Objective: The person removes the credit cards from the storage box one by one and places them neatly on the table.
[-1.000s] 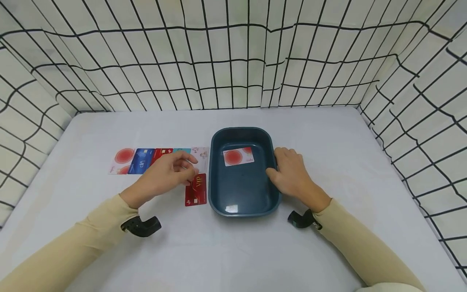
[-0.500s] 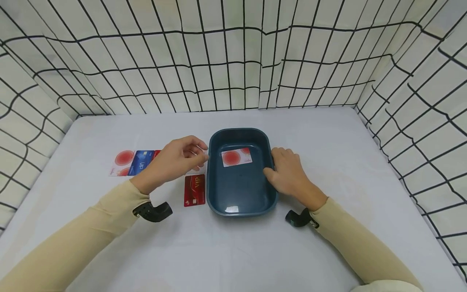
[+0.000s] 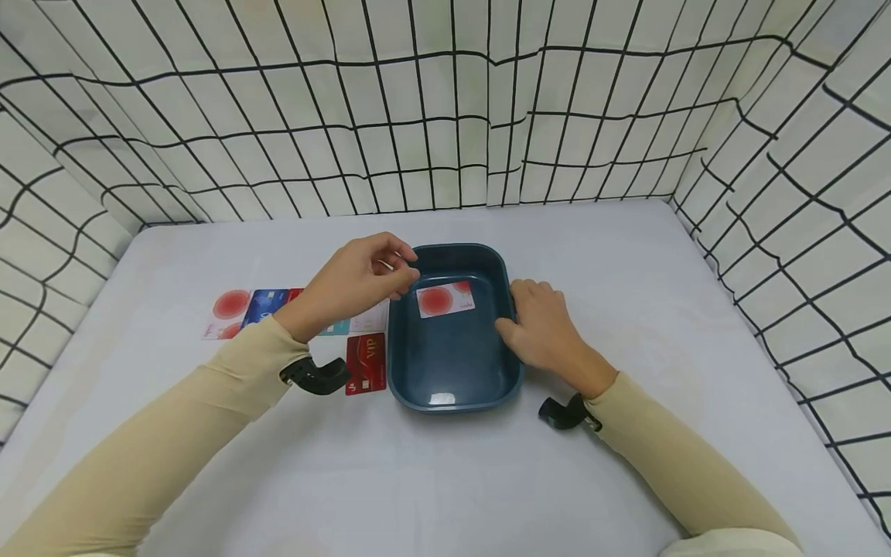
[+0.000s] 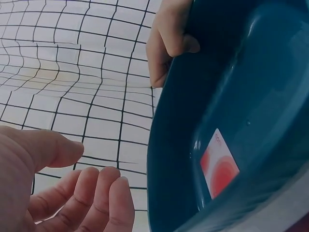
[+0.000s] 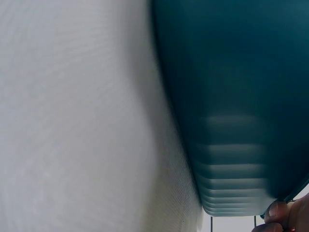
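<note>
A dark teal plastic tray [image 3: 452, 363] sits on the white table, with one white card bearing red circles [image 3: 445, 299] lying flat inside. My right hand [image 3: 543, 325] grips the tray's right rim, thumb over the inner side; in the right wrist view its fingertips [image 5: 277, 212] show at the rim. Above the tray's far left corner is my left hand [image 3: 365, 271], loosely curled. The left wrist view shows a gap between its thumb and fingers [image 4: 120, 198], with nothing held. Left of the tray lie a red VIP card [image 3: 365, 363] and a row of cards, partly hidden by the left forearm.
The row includes a white card with red circles [image 3: 230, 304], a blue card [image 3: 263, 304], a teal card [image 3: 336, 328] and a pale card [image 3: 370, 319]. Black-lined white grid walls [image 3: 431, 131] stand behind and at both sides of the table [image 3: 445, 480].
My left hand has moved away from the cards, up and rightward to the tray's far left corner. My right hand stays on the rim. The card inside the tray lies as before.
</note>
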Tool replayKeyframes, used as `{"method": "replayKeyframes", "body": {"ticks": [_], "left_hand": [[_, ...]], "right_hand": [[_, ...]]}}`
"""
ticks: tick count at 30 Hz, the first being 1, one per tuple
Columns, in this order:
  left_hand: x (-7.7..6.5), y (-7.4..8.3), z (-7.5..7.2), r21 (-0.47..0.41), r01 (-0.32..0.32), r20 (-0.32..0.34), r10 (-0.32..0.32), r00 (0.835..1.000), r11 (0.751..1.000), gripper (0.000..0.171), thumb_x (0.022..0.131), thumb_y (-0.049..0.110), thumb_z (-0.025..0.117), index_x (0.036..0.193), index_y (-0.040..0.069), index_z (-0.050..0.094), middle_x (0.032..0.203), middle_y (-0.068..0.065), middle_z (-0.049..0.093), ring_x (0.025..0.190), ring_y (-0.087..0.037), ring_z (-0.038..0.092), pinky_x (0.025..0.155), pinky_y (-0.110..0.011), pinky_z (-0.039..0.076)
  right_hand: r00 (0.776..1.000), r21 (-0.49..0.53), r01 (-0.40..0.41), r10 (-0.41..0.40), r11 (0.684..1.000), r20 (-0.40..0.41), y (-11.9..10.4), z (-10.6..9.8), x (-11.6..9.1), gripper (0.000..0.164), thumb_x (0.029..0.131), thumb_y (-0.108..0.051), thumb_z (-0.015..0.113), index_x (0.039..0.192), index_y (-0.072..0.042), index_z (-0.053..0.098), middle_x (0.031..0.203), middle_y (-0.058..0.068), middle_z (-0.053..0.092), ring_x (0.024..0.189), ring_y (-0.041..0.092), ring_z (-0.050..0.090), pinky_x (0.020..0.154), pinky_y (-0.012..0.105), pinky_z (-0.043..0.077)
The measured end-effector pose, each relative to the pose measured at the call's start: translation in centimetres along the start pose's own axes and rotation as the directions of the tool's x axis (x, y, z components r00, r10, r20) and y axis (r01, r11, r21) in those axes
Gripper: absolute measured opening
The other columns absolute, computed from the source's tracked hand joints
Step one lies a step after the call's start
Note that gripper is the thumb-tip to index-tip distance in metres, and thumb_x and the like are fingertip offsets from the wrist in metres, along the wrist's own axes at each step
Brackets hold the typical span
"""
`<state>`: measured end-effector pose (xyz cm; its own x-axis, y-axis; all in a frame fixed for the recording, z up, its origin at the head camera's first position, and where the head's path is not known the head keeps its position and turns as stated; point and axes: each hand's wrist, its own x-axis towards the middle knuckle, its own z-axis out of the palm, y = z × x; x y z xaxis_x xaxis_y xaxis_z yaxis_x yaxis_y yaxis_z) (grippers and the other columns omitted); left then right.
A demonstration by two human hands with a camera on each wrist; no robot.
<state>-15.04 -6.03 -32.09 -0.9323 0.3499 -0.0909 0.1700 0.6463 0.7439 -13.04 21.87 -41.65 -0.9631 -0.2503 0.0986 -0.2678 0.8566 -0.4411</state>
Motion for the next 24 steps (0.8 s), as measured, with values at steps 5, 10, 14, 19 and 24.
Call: {"method": "replayKeyframes", "body": {"ticks": [5,10,14,19,24], "left_hand": [[1.2,0.6,0.1,0.002,-0.016,0.007,0.016,1.0,1.0,0.036,0.1,0.031,0.065,0.129,0.009,0.061,0.113,-0.011,0.069,0.093,-0.026,0.075,0.087,-0.036,0.062],[2.5,0.8,0.2,0.027,-0.026,-0.018,0.027,0.999,0.999,0.036,0.1,0.029,0.065,0.129,0.007,0.061,0.114,-0.012,0.069,0.093,-0.027,0.075,0.084,-0.035,0.063],[3.4,0.9,0.4,0.037,-0.025,-0.026,0.026,0.999,0.999,0.034,0.099,0.027,0.067,0.127,0.009,0.062,0.116,-0.012,0.07,0.092,-0.026,0.075,0.082,-0.034,0.063],[4.3,0.9,0.8,0.059,-0.035,-0.017,0.036,0.999,0.998,0.032,0.098,0.026,0.068,0.124,0.008,0.064,0.114,-0.012,0.07,0.089,-0.021,0.073,0.079,-0.032,0.063],[5.2,1.0,1.2,0.087,-0.039,-0.014,0.04,0.999,0.995,0.031,0.098,0.027,0.068,0.122,0.008,0.064,0.114,-0.012,0.07,0.089,-0.021,0.073,0.079,-0.032,0.062]], "right_hand": [[1.0,0.007,0.007,-0.007,1.0,-0.005,0.1,0.0,0.0,0.018,0.085,-0.026,0.053,0.089,-0.008,0.053,0.082,0.008,0.052,0.08,0.029,0.046,0.075,0.04,0.032],[1.0,0.004,0.001,-0.001,1.0,-0.005,0.2,0.1,0.0,0.02,0.085,-0.027,0.053,0.091,-0.008,0.054,0.083,0.008,0.053,0.081,0.029,0.046,0.077,0.041,0.034],[1.0,0.0,-0.008,0.008,1.0,0.005,0.2,0.1,0.0,0.022,0.086,-0.028,0.053,0.093,-0.008,0.054,0.085,0.008,0.053,0.083,0.029,0.046,0.078,0.041,0.034],[1.0,0.001,-0.008,0.008,1.0,0.007,0.1,0.0,0.0,0.023,0.086,-0.028,0.053,0.094,-0.007,0.055,0.086,0.008,0.053,0.083,0.029,0.046,0.078,0.042,0.034],[1.0,0.003,-0.007,0.007,1.0,0.006,0.1,0.0,0.0,0.022,0.086,-0.028,0.053,0.094,-0.008,0.054,0.085,0.008,0.053,0.083,0.029,0.045,0.077,0.04,0.032]]}}
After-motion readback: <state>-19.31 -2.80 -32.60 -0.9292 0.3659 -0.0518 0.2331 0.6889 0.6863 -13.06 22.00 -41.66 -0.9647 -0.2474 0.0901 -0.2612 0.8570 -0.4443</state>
